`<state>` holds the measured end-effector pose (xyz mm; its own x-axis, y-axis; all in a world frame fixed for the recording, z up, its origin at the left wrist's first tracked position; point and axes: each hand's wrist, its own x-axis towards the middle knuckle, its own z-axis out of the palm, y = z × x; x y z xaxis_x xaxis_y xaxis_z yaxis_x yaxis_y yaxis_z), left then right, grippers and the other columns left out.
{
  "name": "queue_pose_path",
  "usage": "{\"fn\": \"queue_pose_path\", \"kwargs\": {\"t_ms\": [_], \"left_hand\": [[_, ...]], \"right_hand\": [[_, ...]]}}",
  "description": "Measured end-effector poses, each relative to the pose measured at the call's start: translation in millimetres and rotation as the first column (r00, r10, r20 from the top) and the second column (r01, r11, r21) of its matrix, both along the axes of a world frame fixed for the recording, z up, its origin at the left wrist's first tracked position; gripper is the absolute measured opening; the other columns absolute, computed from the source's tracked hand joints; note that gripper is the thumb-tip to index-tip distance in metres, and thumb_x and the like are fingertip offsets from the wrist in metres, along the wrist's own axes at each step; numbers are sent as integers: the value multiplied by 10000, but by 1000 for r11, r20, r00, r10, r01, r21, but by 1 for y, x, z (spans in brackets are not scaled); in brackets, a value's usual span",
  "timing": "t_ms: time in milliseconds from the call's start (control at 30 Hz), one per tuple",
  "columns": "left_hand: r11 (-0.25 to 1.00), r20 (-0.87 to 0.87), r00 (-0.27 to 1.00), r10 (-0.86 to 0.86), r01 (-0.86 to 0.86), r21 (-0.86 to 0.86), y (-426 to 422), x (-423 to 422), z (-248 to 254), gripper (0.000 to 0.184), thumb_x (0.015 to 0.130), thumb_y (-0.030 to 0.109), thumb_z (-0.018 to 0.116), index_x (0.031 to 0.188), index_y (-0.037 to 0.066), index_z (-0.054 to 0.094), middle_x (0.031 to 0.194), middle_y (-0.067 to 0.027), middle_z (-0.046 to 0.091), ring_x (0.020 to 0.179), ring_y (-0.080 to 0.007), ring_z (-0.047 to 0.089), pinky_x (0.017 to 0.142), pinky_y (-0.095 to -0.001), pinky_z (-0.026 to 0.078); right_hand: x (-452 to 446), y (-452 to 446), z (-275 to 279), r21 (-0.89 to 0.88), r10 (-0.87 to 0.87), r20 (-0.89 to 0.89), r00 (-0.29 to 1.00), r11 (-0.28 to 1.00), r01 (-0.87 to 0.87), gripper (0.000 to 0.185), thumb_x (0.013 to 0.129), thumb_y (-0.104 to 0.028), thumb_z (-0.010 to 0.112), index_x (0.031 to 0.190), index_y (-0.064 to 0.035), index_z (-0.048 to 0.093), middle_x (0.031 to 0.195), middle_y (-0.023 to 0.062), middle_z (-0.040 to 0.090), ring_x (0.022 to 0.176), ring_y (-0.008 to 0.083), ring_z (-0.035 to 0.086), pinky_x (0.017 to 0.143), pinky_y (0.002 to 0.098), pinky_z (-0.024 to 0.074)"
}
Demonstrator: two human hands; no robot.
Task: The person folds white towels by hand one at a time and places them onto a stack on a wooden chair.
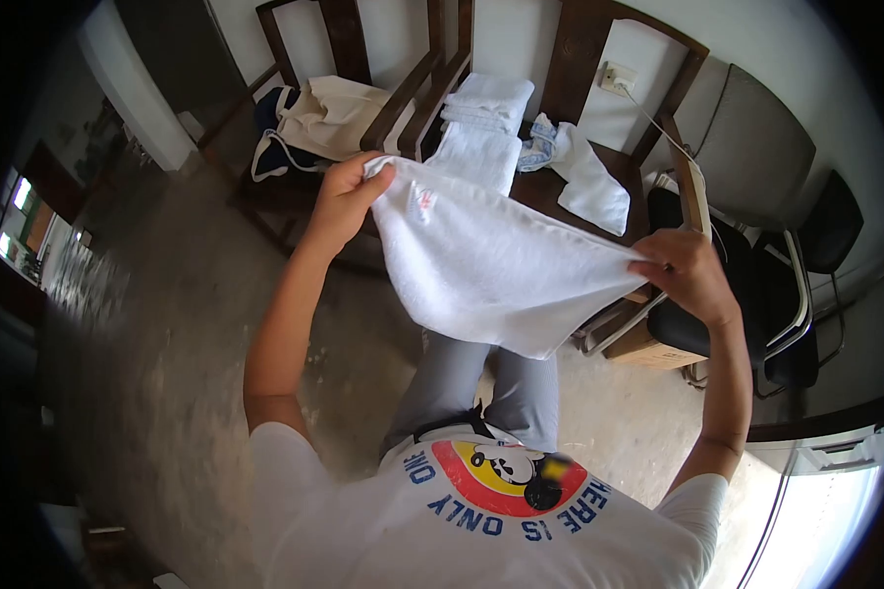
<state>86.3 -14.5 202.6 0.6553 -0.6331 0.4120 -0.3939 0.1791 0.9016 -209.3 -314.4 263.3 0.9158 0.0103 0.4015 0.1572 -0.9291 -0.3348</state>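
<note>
A white towel [491, 265] with a small red mark near one corner hangs stretched out in front of me. My left hand [352, 196] pinches its upper left corner, and my right hand [686, 273] grips the upper right corner. The cloth sags between the hands, its lower edge hanging above my knees. Just beyond it, a stack of folded white towels [481, 123] lies on a dark wooden chair. Beside that stack, a loose white cloth [591, 185] with a blue-patterned end is spread on the seat.
A beige cloth [332, 116] and dark blue fabric [277, 123] lie on the wooden chair [339, 39] at left. A black-seated metal chair [692, 324] stands at right over a cardboard box [653, 348]. A cord runs from the wall socket [618, 79].
</note>
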Motion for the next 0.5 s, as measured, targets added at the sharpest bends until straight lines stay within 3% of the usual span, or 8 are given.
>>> {"fn": "queue_pose_path", "kwargs": {"t_ms": [33, 133, 167, 233, 333, 367, 467, 500], "left_hand": [[999, 38, 999, -16, 14, 41, 2, 5, 2, 227, 932, 188, 581, 1020, -19, 617, 874, 11, 626, 781, -47, 552, 702, -202, 445], [984, -64, 998, -13, 2, -175, 3, -6, 17, 216, 928, 179, 584, 1026, -10, 624, 887, 4, 643, 781, -46, 561, 714, -207, 450], [980, -92, 996, -5, -13, -196, -2, -8, 9, 210, 923, 179, 593, 1031, 2, 630, 891, -2, 655, 766, -47, 568, 696, -210, 456], [999, -142, 989, -35, 32, -29, -6, -3, -21, 207, 916, 178, 604, 1029, 6, 629, 875, 9, 645, 754, -47, 574, 663, -208, 462], [999, -114, 993, -1, -4, -46, -11, -9, -18, 208, 910, 176, 613, 1020, 0, 621, 834, 28, 618, 737, -34, 538, 660, -196, 443], [998, -72, 997, 15, -19, -56, -14, -16, -12, 207, 911, 176, 612, 1017, -2, 620, 829, 30, 614, 739, -32, 529, 664, -194, 438], [998, 92, 994, -64, 64, -2, -24, -16, -21, 201, 923, 174, 596, 979, -17, 628, 812, 37, 599, 739, -28, 492, 657, -198, 412], [997, 80, 997, -17, 23, -77, -25, -12, -19, 206, 924, 181, 597, 974, -16, 630, 806, 41, 597, 728, -24, 485, 645, -195, 406]], "right_hand": [[-3, 0, 9, -18, -51, 55, 997, 998, 52, 220, 735, -111, 762, 897, -5, 658, 811, 83, 656, 649, 158, 614, 592, 295, 491], [-7, 10, 26, 44, -151, 302, 941, 988, 145, 144, 749, -18, 717, 869, 0, 640, 821, 108, 643, 686, 187, 628, 628, 293, 507], [-4, 14, 19, 22, -153, 248, 957, 988, 153, 141, 753, -4, 706, 872, 2, 633, 826, 101, 645, 705, 184, 629, 654, 293, 507], [-1, 16, 4, 30, -190, 52, 981, 982, 188, 163, 752, 19, 689, 897, 10, 614, 825, 90, 634, 745, 200, 626, 725, 294, 497], [-10, 1, -2, 119, -264, 333, 905, 964, 237, 165, 764, 15, 676, 915, 3, 613, 824, 92, 622, 741, 212, 618, 729, 282, 485], [-13, 3, -1, 186, -299, 285, 911, 949, 254, 151, 780, 18, 657, 924, 0, 615, 846, 96, 625, 745, 204, 619, 720, 270, 480], [-2, 5, -5, 82, -256, 203, 945, 966, 244, 132, 794, 22, 642, 921, -4, 616, 857, 88, 635, 760, 172, 615, 718, 268, 477], [-4, -1, -3, 130, -329, 252, 910, 943, 305, 126, 800, 23, 638, 920, -5, 611, 847, 81, 631, 777, 157, 613, 727, 273, 482]]}}
